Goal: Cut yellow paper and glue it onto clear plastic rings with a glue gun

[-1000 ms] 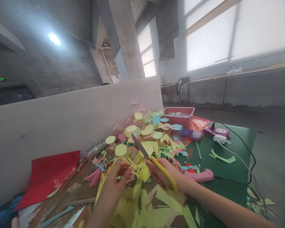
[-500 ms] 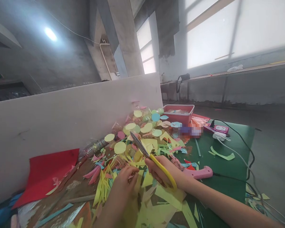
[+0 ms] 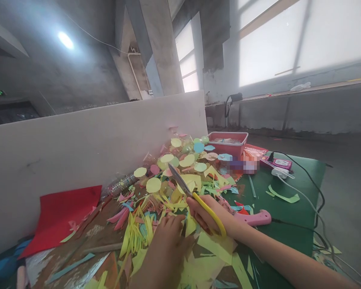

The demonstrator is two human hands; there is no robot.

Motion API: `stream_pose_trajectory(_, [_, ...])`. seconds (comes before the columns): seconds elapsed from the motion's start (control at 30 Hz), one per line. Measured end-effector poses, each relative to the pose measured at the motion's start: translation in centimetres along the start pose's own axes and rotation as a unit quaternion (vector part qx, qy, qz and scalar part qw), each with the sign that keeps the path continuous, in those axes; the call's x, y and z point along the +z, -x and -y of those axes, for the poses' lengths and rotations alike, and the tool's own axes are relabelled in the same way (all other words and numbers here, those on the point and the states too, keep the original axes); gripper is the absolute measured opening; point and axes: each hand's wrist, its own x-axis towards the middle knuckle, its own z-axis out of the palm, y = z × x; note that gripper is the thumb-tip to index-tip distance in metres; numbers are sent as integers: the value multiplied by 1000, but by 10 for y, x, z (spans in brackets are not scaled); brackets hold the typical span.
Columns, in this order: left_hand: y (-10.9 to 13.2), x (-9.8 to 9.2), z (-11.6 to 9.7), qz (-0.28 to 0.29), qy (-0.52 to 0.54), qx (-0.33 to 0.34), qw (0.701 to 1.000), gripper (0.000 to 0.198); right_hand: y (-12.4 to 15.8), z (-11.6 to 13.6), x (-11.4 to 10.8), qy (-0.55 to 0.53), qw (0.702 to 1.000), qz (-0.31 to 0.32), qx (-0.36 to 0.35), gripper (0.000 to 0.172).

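Observation:
My right hand [image 3: 212,218] is closed round the yellow handles of a pair of scissors [image 3: 192,194], whose grey blades point up and to the left over the pile. My left hand [image 3: 167,245] lies low in the middle, fingers bent down onto yellow paper scraps [image 3: 195,265]; whether it grips a piece is hidden. A heap of coloured paper circles [image 3: 183,160] and thin yellow strips [image 3: 138,235] lies just beyond both hands.
A white board [image 3: 93,140] walls off the left and back. A red sheet [image 3: 60,212] lies at left. A pink tray [image 3: 227,142], a pink glue gun [image 3: 254,218] with black cable, and a charger [image 3: 278,172] sit on the green mat [image 3: 291,216].
My left hand has drawn back toward me and lowered onto the yellow scraps. The right hand with the scissors has stayed nearly in place.

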Motion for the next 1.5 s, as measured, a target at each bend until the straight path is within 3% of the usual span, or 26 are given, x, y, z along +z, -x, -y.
stream_pose_trajectory(0.1, [-4, 13, 6, -23, -31, 22, 999, 28, -1, -2, -2, -3, 1000, 0, 0, 51])
stream_pose_trajectory(0.2, [-7, 13, 10, -39, -24, 48, 998, 18, 0, -2, -3, 10, 1000, 1, 6, 51])
stream_pose_trajectory(0.3, [-8, -6, 12, -45, 21, 71, 996, 22, 1, 1, -3, 9, 1000, 3, 6, 51])
stream_pose_trajectory(0.43, [-8, -42, 10, -22, 82, 17, 996, 19, -1, 3, -2, 5, 1000, -8, 17, 52])
stream_pose_trajectory(0.6, [-12, -72, 9, -60, 98, -34, 993, 17, -2, 1, -2, 1, 1000, -11, 24, 52])
stream_pose_trajectory(1.0, [-15, -113, 25, -166, 45, -98, 980, 27, -1, -3, -2, -13, 1000, 8, 15, 49])
stream_pose_trajectory(1.2, [-11, -124, 20, -214, 27, -119, 969, 30, 2, 2, -3, 85, 995, 25, -40, 49])
stream_pose_trajectory(1.3, [-8, -125, 10, -255, 37, -133, 957, 29, 1, -1, -4, 228, 972, -12, -53, 47])
stream_pose_trajectory(1.4, [-5, -128, 1, -305, 50, -129, 942, 25, -1, -7, -4, 383, 919, -57, -71, 39])
stream_pose_trajectory(1.5, [-4, -130, -3, -336, 56, -107, 934, 21, -2, -13, -2, 481, 866, -55, -126, 27])
